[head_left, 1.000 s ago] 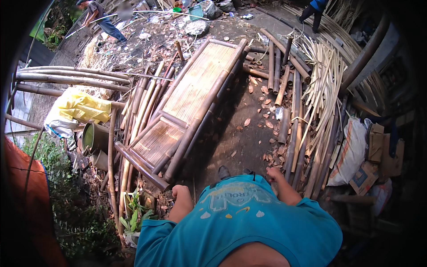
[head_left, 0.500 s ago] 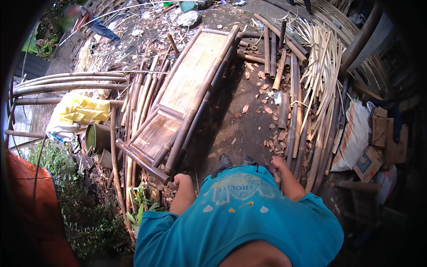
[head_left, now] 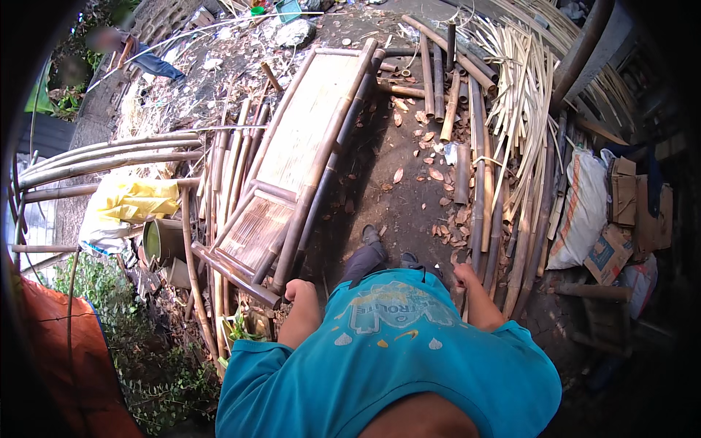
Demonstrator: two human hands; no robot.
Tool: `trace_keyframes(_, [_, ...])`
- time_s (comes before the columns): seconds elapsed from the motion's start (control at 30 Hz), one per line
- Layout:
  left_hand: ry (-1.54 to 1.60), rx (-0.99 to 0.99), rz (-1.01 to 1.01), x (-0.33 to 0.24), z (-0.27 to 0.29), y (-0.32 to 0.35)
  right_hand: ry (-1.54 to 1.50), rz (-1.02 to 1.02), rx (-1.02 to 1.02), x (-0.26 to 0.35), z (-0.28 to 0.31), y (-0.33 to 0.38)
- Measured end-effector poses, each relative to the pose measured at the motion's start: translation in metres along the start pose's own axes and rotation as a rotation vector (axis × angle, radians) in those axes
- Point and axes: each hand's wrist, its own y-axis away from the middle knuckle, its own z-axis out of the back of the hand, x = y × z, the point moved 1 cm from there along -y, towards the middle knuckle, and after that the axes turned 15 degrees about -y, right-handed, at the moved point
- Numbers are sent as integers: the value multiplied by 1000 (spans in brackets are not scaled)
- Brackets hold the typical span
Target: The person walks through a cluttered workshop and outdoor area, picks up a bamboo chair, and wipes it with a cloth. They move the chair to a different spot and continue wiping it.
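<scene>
My left hand [head_left: 298, 290] hangs with its fingers curled, beside the near corner of a long bamboo bench [head_left: 299, 117]. I see nothing in it, and no clear contact with the bench. The bench has a slatted top of pale split bamboo, framed by darker round poles. On the other side of my body, my right hand [head_left: 463, 274] is loosely closed and seems to hold nothing. It is nearest to the bamboo poles [head_left: 478, 212] lying on the ground to the right. My left shoe [head_left: 371, 234] is set ahead of my right shoe [head_left: 409, 259].
Pale bamboo strips [head_left: 522, 95] are heaped at right, near a white sack [head_left: 580, 208] and cardboard [head_left: 610, 252]. A yellow sack [head_left: 142, 198], a metal can [head_left: 164, 241] and an orange sheet [head_left: 62, 350] stand left. Another person [head_left: 139, 55] is at far left. Dry leaves litter the dirt [head_left: 380, 175].
My left foot has stepped forward. The view has shifted slightly, so the bench sits a little further left. Both hands keep much the same curled pose beside my body.
</scene>
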Motion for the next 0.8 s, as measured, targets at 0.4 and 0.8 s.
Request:
trace_keyframes(0.4, [1699, -206, 293, -26, 57, 143, -16, -18, -25, 82, -43, 8])
trace_keyframes(0.8, [1695, -115, 159, -93, 182, 162, -59, 226, -98, 287, -103, 6])
